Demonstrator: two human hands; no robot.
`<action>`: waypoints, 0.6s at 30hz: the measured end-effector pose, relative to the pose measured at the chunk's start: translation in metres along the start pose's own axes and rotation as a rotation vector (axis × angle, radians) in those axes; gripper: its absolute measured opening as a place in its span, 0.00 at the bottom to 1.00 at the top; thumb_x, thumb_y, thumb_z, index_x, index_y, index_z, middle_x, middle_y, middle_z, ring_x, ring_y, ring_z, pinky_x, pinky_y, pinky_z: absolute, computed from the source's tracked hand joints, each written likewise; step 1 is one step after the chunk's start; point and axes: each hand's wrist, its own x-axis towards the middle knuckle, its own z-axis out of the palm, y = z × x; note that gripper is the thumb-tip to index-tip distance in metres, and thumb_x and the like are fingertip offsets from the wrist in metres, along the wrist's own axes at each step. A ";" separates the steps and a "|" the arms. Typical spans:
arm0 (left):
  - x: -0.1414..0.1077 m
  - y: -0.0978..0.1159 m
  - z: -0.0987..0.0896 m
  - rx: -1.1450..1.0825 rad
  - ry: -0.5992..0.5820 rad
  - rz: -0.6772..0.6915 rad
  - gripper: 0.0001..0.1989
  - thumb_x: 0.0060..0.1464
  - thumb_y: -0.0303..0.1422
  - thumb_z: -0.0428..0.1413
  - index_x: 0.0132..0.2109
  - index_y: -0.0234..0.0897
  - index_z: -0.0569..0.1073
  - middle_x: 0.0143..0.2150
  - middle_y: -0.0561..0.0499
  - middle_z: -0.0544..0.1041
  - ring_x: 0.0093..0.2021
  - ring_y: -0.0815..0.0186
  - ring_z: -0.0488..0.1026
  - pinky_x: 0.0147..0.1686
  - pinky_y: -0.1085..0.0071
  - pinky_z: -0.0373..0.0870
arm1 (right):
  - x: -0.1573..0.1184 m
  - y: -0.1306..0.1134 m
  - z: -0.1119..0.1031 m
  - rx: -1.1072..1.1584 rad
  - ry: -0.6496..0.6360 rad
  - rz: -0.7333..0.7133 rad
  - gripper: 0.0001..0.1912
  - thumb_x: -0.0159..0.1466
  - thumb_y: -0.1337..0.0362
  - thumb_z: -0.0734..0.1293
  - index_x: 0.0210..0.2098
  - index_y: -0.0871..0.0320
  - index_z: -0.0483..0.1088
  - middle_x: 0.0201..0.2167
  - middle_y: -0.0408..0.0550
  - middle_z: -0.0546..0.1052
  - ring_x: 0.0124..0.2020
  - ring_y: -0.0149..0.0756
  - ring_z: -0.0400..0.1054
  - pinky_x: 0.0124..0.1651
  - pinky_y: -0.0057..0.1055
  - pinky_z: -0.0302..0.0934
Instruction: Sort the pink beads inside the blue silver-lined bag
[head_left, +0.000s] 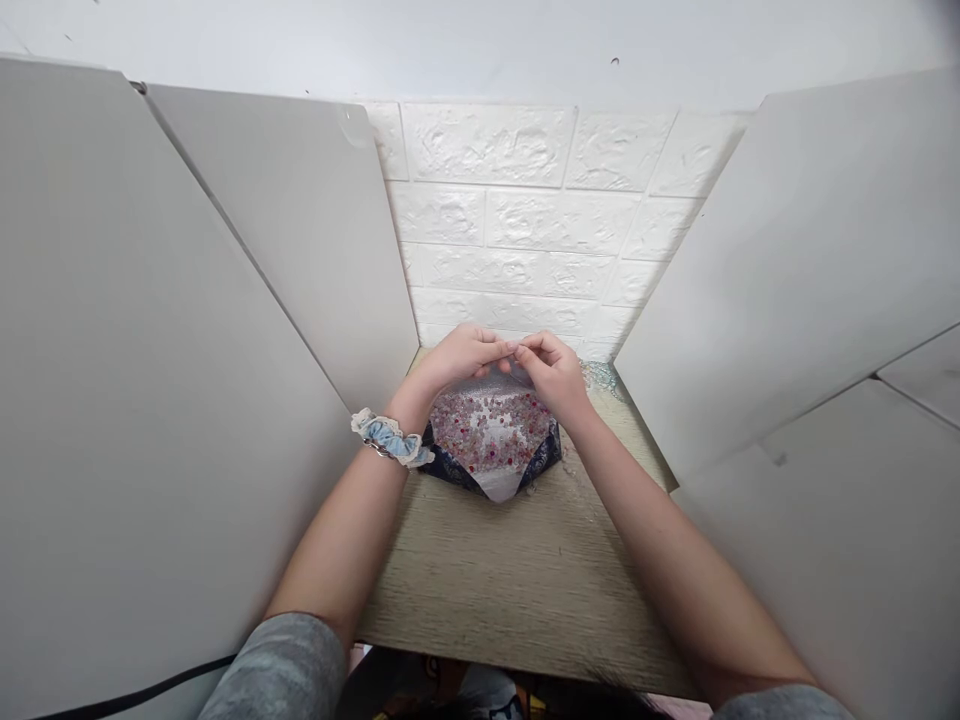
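Pink, red and pale beads (487, 430) lie loosely spread in a dark-edged container with a whitish lining, on the wooden tabletop (517, 570). Above its far side, my left hand (474, 355) and my right hand (551, 370) meet at the fingertips. Both hands are pinched closed. Whatever sits between the fingertips is too small to make out. A blue scrunchie with lace edging (391, 440) circles my left wrist, beside the container's left corner.
Strands of clear and bluish beads (600, 378) lie at the back right, behind my right hand. Pale panels (300, 230) stand on both sides. A white brick-pattern wall (517, 215) closes off the back.
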 end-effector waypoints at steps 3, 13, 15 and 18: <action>0.000 0.000 0.001 -0.019 0.022 0.003 0.09 0.45 0.33 0.50 0.23 0.32 0.66 0.17 0.56 0.62 0.14 0.81 0.50 0.16 0.78 0.45 | -0.003 0.004 0.002 -0.137 -0.129 0.062 0.13 0.58 0.58 0.55 0.32 0.60 0.64 0.25 0.43 0.68 0.26 0.28 0.62 0.31 0.25 0.56; 0.004 -0.005 0.005 -0.005 0.047 -0.012 0.09 0.43 0.35 0.49 0.28 0.32 0.69 0.22 0.54 0.66 0.15 0.80 0.50 0.15 0.78 0.45 | -0.019 0.014 0.014 -1.104 -0.674 -0.050 0.12 0.58 0.68 0.55 0.29 0.60 0.69 0.33 0.51 0.69 0.33 0.35 0.65 0.35 0.28 0.55; 0.004 -0.006 0.005 -0.005 0.022 -0.020 0.10 0.42 0.35 0.50 0.31 0.32 0.70 0.25 0.52 0.70 0.15 0.80 0.51 0.15 0.78 0.47 | -0.019 0.016 0.015 -1.117 -0.670 -0.065 0.12 0.58 0.68 0.55 0.29 0.61 0.69 0.33 0.52 0.70 0.33 0.36 0.65 0.34 0.28 0.55; 0.004 -0.006 0.006 0.018 0.008 -0.011 0.12 0.41 0.35 0.51 0.32 0.32 0.72 0.27 0.51 0.72 0.17 0.79 0.55 0.17 0.78 0.51 | -0.021 0.019 0.016 -1.107 -0.675 -0.104 0.11 0.58 0.68 0.56 0.28 0.61 0.69 0.31 0.53 0.70 0.32 0.37 0.65 0.32 0.28 0.55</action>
